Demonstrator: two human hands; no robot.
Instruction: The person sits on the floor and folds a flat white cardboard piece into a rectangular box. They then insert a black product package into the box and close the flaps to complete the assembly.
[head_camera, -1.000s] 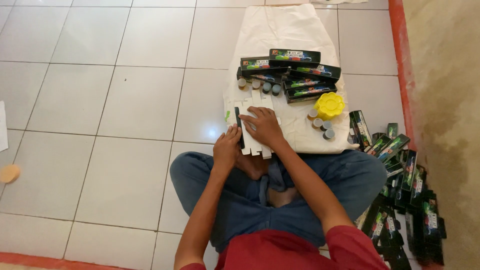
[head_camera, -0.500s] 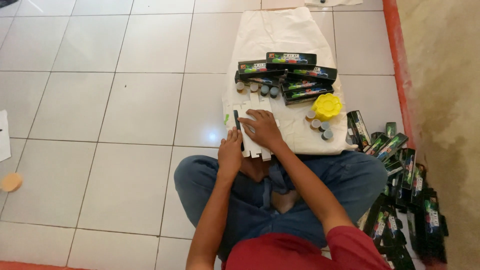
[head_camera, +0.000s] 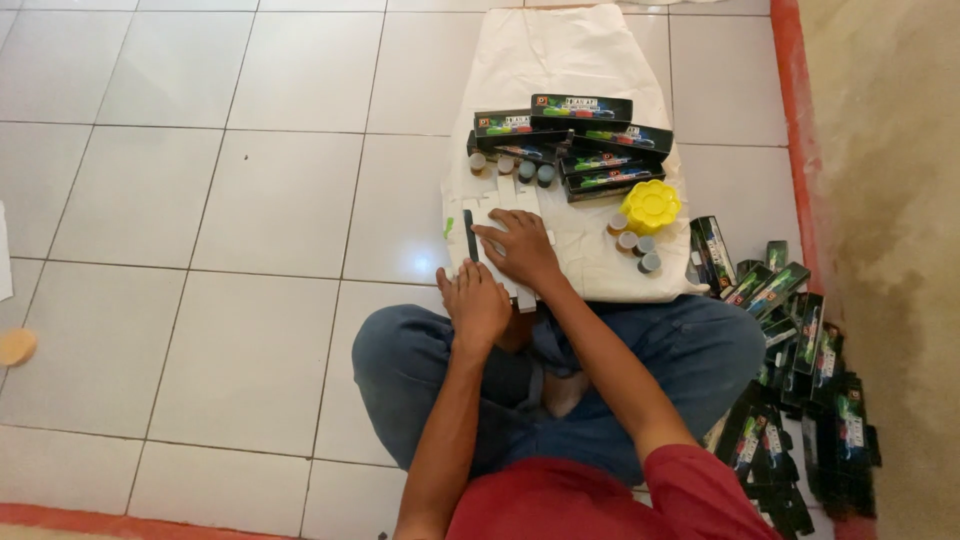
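Right hand (head_camera: 522, 250) lies flat on white card (head_camera: 500, 212), left hand (head_camera: 477, 303) beside.

Bare tiled floor (head_camera: 250, 200) left of hands: open. Ahead: paint pots (head_camera: 520, 166), black boxes (head_camera: 570, 135), seemingly stacked. Right: box pile (head_camera: 800, 380).
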